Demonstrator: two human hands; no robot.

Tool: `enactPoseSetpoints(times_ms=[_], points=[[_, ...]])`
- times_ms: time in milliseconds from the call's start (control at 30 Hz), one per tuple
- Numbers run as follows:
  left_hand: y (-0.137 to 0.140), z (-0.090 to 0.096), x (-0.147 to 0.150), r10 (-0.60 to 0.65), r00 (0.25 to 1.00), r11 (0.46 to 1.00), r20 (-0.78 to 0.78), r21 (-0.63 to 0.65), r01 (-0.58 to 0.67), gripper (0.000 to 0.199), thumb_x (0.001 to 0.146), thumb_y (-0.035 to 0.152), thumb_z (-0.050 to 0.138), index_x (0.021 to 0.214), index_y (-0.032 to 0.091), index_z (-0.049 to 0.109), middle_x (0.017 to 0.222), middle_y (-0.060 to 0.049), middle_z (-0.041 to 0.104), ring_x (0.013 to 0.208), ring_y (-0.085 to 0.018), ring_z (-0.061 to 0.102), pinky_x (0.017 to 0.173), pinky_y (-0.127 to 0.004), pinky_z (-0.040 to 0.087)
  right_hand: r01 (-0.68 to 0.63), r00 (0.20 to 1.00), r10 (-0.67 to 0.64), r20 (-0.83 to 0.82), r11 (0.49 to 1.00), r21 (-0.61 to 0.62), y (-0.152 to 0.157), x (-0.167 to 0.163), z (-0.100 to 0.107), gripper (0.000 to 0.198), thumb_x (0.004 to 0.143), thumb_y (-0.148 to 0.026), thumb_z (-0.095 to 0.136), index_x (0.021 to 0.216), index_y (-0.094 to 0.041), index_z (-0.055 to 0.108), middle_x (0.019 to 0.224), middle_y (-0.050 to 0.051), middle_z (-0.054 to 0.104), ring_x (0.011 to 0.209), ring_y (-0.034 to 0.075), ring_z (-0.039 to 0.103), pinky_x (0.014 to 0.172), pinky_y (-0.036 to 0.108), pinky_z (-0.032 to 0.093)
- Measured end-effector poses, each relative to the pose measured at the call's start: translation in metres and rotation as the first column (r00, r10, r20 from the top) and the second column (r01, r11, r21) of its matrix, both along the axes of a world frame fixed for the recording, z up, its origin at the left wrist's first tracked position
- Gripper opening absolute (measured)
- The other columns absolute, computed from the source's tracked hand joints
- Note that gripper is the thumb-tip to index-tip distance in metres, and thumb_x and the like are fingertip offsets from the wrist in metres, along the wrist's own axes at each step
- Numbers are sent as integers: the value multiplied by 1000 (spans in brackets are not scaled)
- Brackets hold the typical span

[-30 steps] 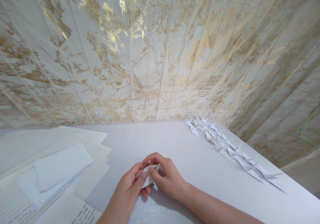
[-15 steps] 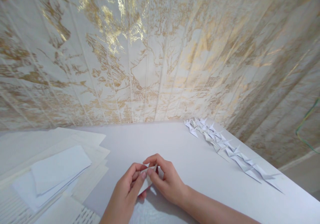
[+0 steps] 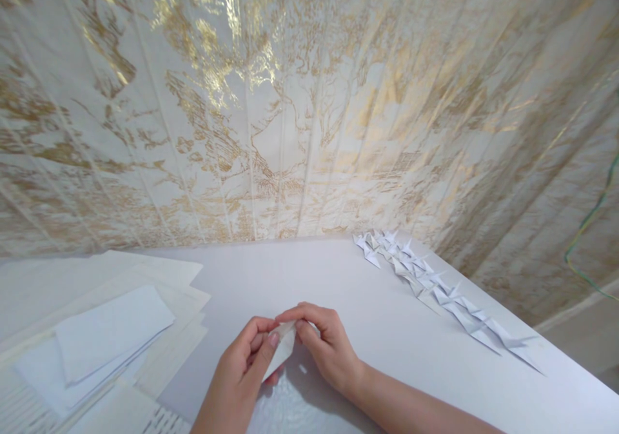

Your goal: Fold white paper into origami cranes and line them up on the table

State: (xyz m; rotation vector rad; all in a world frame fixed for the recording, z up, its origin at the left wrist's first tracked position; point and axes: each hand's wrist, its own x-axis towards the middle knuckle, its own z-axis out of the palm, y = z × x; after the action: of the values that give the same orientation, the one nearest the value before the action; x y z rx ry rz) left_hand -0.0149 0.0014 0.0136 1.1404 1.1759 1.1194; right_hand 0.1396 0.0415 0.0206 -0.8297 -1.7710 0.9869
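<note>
Between my hands, a little above the white table (image 3: 251, 273), is a small folded piece of white paper (image 3: 282, 351). My left hand (image 3: 245, 363) grips its left side, thumb on top and fingers beneath. My right hand (image 3: 329, 344) is closed at the paper's upper right edge, its thumb and curled fingers pinching there. The fingers hide part of the folds. Along the table's right side lie several folded white paper cranes (image 3: 425, 279) in slanting rows.
A stack of cut white paper (image 3: 116, 331) lies at the left on larger cream sheets (image 3: 178, 279). Gold-patterned curtain (image 3: 290, 131) hangs behind the table. At the far right a thin green cord (image 3: 587, 227) dangles beside the table edge.
My right thumb and fingers have shifted right and slightly up along the paper, showing more of its surface. The left hand keeps its grip. The view has moved slightly.
</note>
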Motion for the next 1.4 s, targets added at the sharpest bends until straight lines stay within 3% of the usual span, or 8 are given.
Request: enactPoseSetpoints(times_ms=[300, 533, 700, 900, 1067, 1200, 1300, 1400], points=[[1, -12, -3, -62, 998, 998, -28, -20, 62, 39, 84, 61, 57, 83, 22, 58, 69, 5, 57, 70, -14, 54, 63, -23, 47, -52, 990, 56, 129, 998, -34, -3, -3, -2, 26, 85, -19, 55, 109, -19, 64, 70, -4, 52, 58, 9, 46, 59, 20, 39], [2, -16, -6, -102, 977, 994, -185, 14, 107, 42, 87, 62, 50, 85, 21, 58, 62, 7, 49, 57, -12, 43, 54, -22, 33, -3, 998, 6, 56, 999, -48, 1, -1, -2, 21, 90, -22, 51, 108, -19, 62, 66, -5, 48, 59, 11, 44, 58, 22, 35], [0, -13, -4, -97, 987, 995, -126, -7, 96, 40, 86, 61, 51, 88, 22, 56, 61, 8, 49, 57, -12, 44, 54, -21, 34, 51, 997, -57, -50, 994, -100, 5, -2, -6, 19, 92, -27, 50, 107, -19, 59, 61, -8, 35, 57, 11, 36, 57, 23, 30], [-2, -8, -4, -87, 987, 996, -133, -17, 86, 41, 87, 62, 50, 91, 22, 54, 61, 7, 54, 57, -12, 48, 54, -21, 34, 103, 976, -134, -174, 979, -177, 13, 3, -9, 26, 96, -41, 45, 109, -21, 56, 65, -6, 38, 59, 13, 38, 57, 25, 31], [-3, -8, -6, -70, 955, 995, -289, 46, 87, 39, 92, 54, 43, 110, 21, 52, 62, 6, 58, 55, -14, 52, 54, -23, 39, -4, 997, 13, 82, 993, -120, 13, 2, -4, 16, 86, -26, 60, 102, -20, 61, 76, -2, 54, 69, 13, 48, 66, 25, 37], [-1, -7, -11, 146, 709, 923, -690, 353, 154, 29, 93, 29, 39, 116, 20, 54, 94, -6, 70, 85, -21, 66, 79, -35, 52, 11, 959, 4, 283, 999, -52, 12, 0, -4, 26, 78, -6, 64, 100, -20, 64, 83, -1, 62, 75, 14, 52, 69, 24, 39], [-5, -10, -13, 437, 397, 711, -807, 580, 397, 40, 86, 10, 36, 116, 18, 61, 113, -12, 69, 104, -24, 65, 88, -40, 51, 13, 932, -9, 362, 1000, -9, 16, 1, -7, 27, 76, -2, 66, 98, -19, 67, 82, 0, 62, 81, 16, 53, 71, 24, 40], [-15, -19, -10, 602, 164, 504, -782, 531, 681, 44, 84, 8, 39, 118, 17, 64, 120, -11, 71, 107, -24, 66, 87, -35, 50, -10, 899, -6, 438, 999, 35, 19, 2, -9, 27, 74, 0, 67, 95, -18, 69, 82, 1, 63, 83, 17, 52, 75, 26, 41]])
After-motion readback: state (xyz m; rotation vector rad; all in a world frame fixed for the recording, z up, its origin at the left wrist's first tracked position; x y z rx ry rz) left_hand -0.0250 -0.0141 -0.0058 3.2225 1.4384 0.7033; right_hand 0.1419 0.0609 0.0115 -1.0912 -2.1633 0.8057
